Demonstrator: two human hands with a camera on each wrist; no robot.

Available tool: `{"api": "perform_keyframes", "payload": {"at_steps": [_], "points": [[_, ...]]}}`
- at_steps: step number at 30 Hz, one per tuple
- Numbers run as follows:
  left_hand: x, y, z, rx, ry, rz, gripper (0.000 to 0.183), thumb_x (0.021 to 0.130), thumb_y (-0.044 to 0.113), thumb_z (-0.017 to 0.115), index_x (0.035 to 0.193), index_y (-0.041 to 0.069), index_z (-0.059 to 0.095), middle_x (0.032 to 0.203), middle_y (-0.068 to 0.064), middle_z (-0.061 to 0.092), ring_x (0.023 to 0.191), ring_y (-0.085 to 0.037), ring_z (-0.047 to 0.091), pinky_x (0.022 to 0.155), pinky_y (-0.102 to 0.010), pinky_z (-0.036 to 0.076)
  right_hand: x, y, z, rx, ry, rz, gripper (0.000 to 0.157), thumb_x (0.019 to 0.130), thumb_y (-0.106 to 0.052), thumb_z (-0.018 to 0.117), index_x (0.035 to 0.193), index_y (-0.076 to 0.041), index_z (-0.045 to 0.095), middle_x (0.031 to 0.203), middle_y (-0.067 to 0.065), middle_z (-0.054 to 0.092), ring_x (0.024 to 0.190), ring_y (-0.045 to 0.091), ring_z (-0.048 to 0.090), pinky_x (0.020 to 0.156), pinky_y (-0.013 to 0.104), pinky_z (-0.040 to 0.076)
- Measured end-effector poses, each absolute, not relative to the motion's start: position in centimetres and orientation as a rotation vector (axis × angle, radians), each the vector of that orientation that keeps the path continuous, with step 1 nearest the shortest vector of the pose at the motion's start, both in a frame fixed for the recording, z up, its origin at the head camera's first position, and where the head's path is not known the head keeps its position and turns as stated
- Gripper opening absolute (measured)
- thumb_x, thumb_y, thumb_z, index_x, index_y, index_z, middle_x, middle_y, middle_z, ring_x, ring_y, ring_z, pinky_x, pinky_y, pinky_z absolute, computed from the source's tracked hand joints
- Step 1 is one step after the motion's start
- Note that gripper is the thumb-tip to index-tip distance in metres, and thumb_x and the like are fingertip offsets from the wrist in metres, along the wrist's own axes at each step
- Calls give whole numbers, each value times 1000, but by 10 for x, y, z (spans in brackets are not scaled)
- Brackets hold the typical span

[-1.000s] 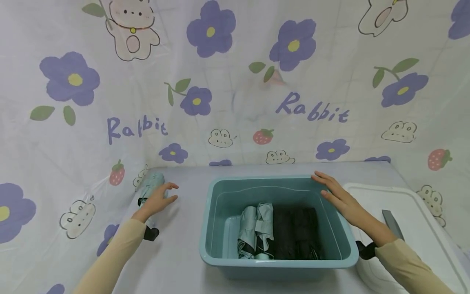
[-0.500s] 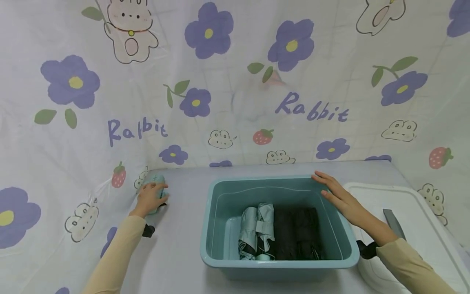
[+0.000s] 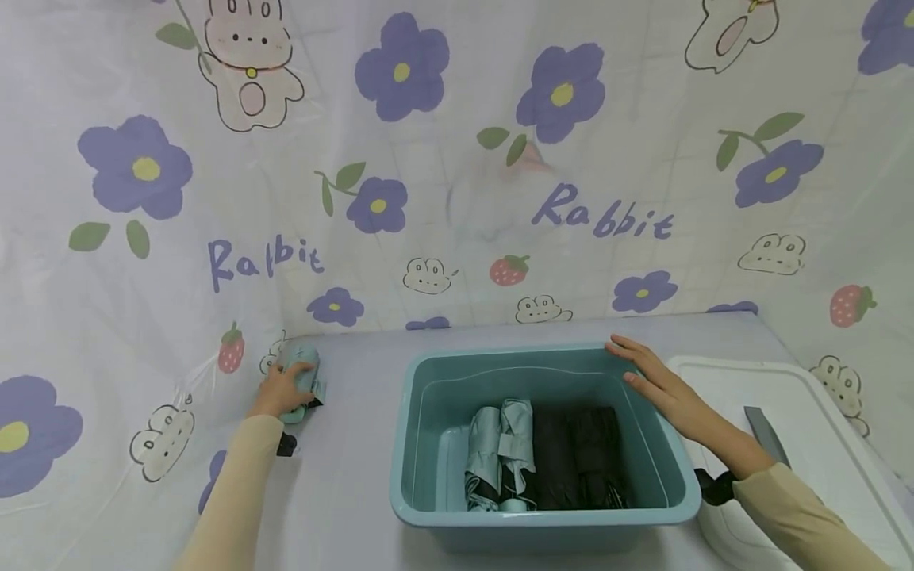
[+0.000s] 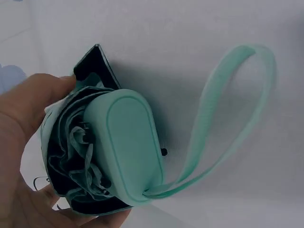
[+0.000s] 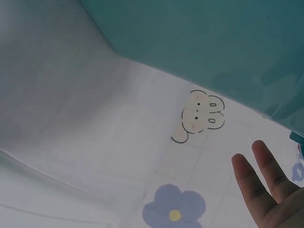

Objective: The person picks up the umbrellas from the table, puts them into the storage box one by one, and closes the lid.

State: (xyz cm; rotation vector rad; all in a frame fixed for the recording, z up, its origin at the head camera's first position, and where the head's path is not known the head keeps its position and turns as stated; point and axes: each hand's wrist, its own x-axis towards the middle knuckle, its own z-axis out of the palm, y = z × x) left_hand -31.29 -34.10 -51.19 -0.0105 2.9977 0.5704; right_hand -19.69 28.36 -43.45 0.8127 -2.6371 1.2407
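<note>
At the far left of the head view, my left hand grips a folded light-teal umbrella, thumb on one side and fingers on the other. The left wrist view shows the umbrella's mint handle end, a looped wrist strap and the gathered dark-lined fabric. My right hand lies with fingers extended at the right rim of a teal plastic bin. Inside the bin, two light-teal folded umbrellas lie side by side, left of black folded umbrellas.
A white lid with a grey handle lies right of the bin, partly under the right forearm. Behind the table hangs a white curtain printed with flowers and rabbits; it also borders the left side.
My left hand has moved left and slightly down onto the umbrella, and its fingers have closed around it. The right hand has stayed at the bin's rim.
</note>
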Motion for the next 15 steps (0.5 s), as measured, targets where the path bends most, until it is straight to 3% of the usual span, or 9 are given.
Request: {"api": "perform_keyframes", "payload": {"at_steps": [3,7,10,15], "points": [[-316,-340,-512,-26,2990,590,59,85,37,65,134,14,43,136,-43,14,113,-66,30,85,-69,36,-196,284,-434,810,-2633,1245,46,100,-11,38,145,-12,30,152,10,18,139,6,13,96,70,20],[-318,-333,-511,-120,2916,651,65,82,44,66,134,14,41,139,-42,5,117,-66,26,86,-71,33,-196,284,-434,805,-2642,1245,46,100,-11,38,145,-11,30,152,14,18,140,25,15,96,70,20],[-318,-329,-510,-185,2858,665,69,81,41,69,136,15,37,139,-42,-1,114,-68,27,83,-72,35,-197,285,-433,807,-2651,1243,46,100,-12,38,145,-10,30,152,14,17,137,39,16,96,70,20],[-321,-330,-514,-162,2889,586,62,81,29,67,134,15,38,135,-45,5,106,-64,37,80,-68,39,-197,285,-433,810,-2653,1232,46,100,-12,38,145,-9,30,152,13,18,136,43,18,96,70,19]]}}
